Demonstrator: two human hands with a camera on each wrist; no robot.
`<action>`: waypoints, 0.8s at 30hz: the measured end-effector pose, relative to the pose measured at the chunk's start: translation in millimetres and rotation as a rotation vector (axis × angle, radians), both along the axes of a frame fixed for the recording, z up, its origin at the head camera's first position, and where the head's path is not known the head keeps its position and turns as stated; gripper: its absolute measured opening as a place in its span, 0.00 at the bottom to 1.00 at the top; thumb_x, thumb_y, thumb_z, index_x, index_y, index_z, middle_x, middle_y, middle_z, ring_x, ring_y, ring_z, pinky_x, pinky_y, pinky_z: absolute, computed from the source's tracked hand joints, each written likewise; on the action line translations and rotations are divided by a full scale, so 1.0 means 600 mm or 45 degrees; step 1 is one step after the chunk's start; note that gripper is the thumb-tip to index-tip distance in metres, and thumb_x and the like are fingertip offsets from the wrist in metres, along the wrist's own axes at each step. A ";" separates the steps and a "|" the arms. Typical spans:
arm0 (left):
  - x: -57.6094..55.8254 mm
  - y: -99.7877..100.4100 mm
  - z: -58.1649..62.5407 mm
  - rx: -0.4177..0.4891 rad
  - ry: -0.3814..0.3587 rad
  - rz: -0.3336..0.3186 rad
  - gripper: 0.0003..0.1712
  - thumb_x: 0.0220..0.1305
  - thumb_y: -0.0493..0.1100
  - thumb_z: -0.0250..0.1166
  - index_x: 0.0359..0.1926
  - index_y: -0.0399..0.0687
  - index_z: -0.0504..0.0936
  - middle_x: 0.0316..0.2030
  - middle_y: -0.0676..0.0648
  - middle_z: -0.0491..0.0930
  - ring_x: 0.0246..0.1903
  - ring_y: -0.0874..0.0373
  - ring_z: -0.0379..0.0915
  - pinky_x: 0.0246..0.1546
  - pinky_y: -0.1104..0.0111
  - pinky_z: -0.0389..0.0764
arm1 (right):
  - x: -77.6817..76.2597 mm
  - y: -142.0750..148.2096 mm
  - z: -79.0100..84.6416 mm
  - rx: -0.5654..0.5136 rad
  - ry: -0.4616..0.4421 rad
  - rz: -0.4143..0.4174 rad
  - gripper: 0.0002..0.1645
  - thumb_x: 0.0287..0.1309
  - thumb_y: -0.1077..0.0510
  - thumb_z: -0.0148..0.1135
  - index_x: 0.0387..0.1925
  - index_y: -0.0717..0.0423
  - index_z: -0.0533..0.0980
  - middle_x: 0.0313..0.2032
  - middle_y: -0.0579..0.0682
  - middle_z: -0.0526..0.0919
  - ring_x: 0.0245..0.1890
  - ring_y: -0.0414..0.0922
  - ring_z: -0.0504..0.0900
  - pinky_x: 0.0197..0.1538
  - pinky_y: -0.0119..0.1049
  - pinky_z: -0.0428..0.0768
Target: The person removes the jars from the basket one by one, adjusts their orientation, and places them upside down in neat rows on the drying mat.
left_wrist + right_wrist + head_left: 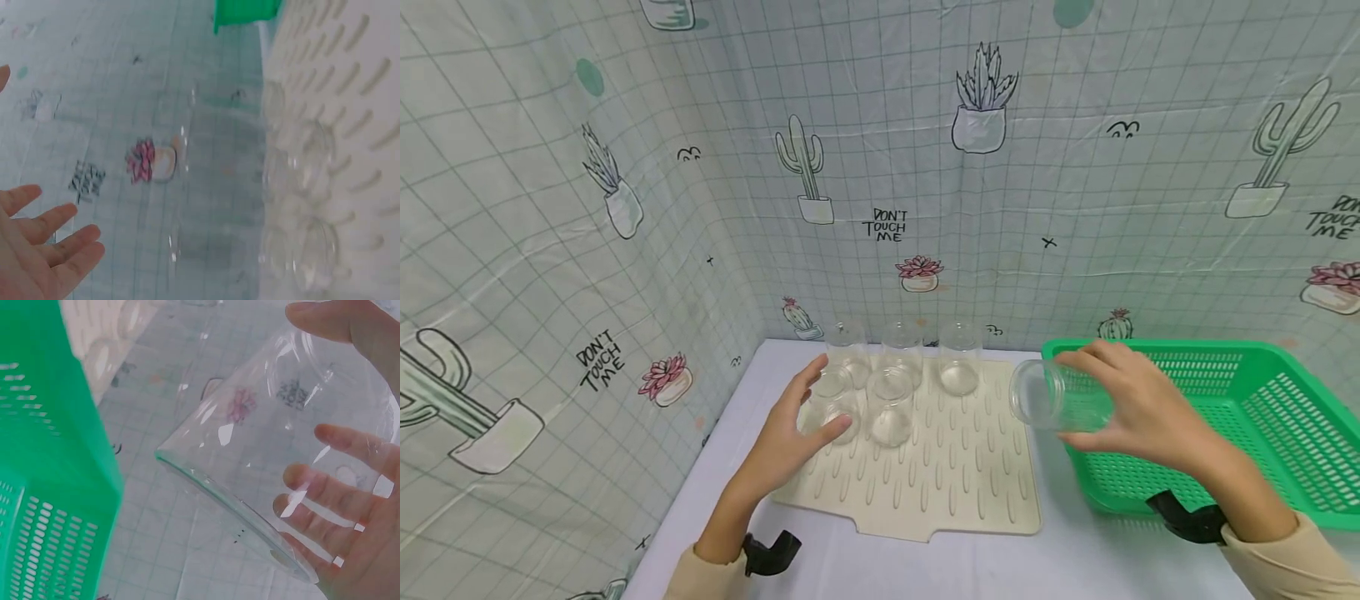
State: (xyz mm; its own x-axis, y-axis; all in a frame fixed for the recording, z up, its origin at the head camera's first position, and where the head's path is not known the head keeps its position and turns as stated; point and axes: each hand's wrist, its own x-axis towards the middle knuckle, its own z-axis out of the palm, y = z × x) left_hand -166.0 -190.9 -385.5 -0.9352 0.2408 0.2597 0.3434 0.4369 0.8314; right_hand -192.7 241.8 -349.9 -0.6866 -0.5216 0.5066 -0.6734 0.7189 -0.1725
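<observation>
My right hand (pixel 1138 404) grips a clear glass (pixel 1036 396) tilted on its side, between the drying mat and the green basket. In the right wrist view, the fingers show through the held glass (pixel 231 444), thumb on one side and fingers on the other. My left hand (pixel 786 437) is empty, thumb and fingers spread, and overlaps the front-left glass (pixel 833 417) in the head view. Beside that one stands another front glass (pixel 890 417). Three more, including the back-right glass (pixel 958 367), stand upright in a row behind them.
The beige ribbed drying mat (pixel 970 467) lies on a white-covered table (pixel 865 571). At the right sits a green slotted basket (pixel 1150 483), close to the right forearm. A cloth wall (pixel 880 150) printed with cacti rises behind and on the left.
</observation>
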 end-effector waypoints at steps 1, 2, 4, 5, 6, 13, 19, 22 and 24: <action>-0.002 0.009 0.002 0.011 0.011 -0.016 0.49 0.65 0.51 0.69 0.79 0.55 0.51 0.76 0.50 0.53 0.74 0.49 0.50 0.71 0.46 0.54 | -0.001 -0.003 0.001 -0.001 0.009 0.007 0.51 0.22 0.44 0.87 0.55 0.51 0.77 0.44 0.46 0.77 0.41 0.48 0.75 0.41 0.50 0.72; -0.004 0.017 0.004 0.023 0.022 -0.034 0.49 0.65 0.50 0.69 0.79 0.55 0.51 0.76 0.50 0.53 0.73 0.50 0.50 0.71 0.48 0.54 | -0.001 -0.007 0.002 -0.004 0.017 0.013 0.51 0.22 0.44 0.87 0.55 0.51 0.77 0.44 0.45 0.77 0.41 0.48 0.75 0.41 0.50 0.72; -0.008 0.034 0.010 0.036 0.042 -0.061 0.49 0.65 0.51 0.69 0.79 0.55 0.52 0.75 0.52 0.54 0.73 0.50 0.52 0.70 0.50 0.56 | -0.003 -0.012 0.003 -0.010 0.030 0.023 0.50 0.22 0.45 0.86 0.55 0.51 0.77 0.44 0.45 0.76 0.41 0.48 0.75 0.41 0.49 0.72; -0.010 0.042 0.012 0.046 0.048 -0.076 0.49 0.64 0.51 0.69 0.78 0.56 0.52 0.75 0.53 0.54 0.73 0.50 0.52 0.70 0.51 0.57 | -0.003 -0.015 0.003 -0.012 0.036 0.030 0.50 0.22 0.45 0.86 0.55 0.51 0.77 0.44 0.44 0.76 0.40 0.47 0.75 0.40 0.48 0.72; -0.012 0.050 0.015 0.058 0.058 -0.096 0.49 0.64 0.51 0.69 0.78 0.55 0.52 0.75 0.53 0.55 0.73 0.50 0.53 0.70 0.51 0.58 | -0.004 -0.018 0.004 -0.016 0.040 0.037 0.50 0.22 0.45 0.86 0.55 0.52 0.78 0.43 0.44 0.76 0.40 0.46 0.74 0.40 0.47 0.71; -0.024 0.107 0.030 0.122 0.057 -0.210 0.50 0.62 0.53 0.71 0.78 0.57 0.53 0.74 0.57 0.56 0.72 0.56 0.54 0.69 0.58 0.62 | -0.007 -0.037 0.008 -0.027 0.061 0.075 0.50 0.22 0.46 0.84 0.55 0.54 0.77 0.42 0.43 0.75 0.40 0.45 0.73 0.40 0.45 0.69; -0.032 0.161 0.037 0.123 0.048 -0.263 0.50 0.60 0.54 0.73 0.77 0.63 0.54 0.73 0.60 0.56 0.71 0.61 0.55 0.67 0.63 0.65 | -0.012 -0.052 0.012 -0.010 0.083 0.070 0.48 0.23 0.45 0.84 0.54 0.53 0.78 0.40 0.44 0.74 0.39 0.46 0.72 0.38 0.44 0.68; -0.035 0.185 0.038 0.137 0.038 -0.281 0.49 0.60 0.52 0.73 0.76 0.64 0.55 0.72 0.60 0.57 0.70 0.62 0.55 0.67 0.63 0.66 | -0.014 -0.059 0.013 0.001 0.081 0.056 0.48 0.22 0.45 0.85 0.53 0.53 0.78 0.41 0.45 0.74 0.40 0.47 0.72 0.38 0.44 0.68; -0.037 0.199 0.038 0.156 0.039 -0.293 0.48 0.60 0.51 0.73 0.75 0.61 0.56 0.72 0.60 0.58 0.69 0.61 0.56 0.66 0.61 0.66 | -0.014 -0.063 0.014 0.003 0.086 0.051 0.48 0.22 0.46 0.85 0.53 0.53 0.78 0.41 0.46 0.75 0.40 0.49 0.73 0.39 0.45 0.69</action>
State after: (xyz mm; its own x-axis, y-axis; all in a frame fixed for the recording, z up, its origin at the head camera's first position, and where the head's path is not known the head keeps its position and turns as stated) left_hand -188.3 -71.2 -362.9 -0.8507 0.4110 0.3275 0.4480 0.2412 0.8609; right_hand -201.0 204.2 -341.7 -0.6293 -0.5493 0.5498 -0.7119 0.6912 -0.1242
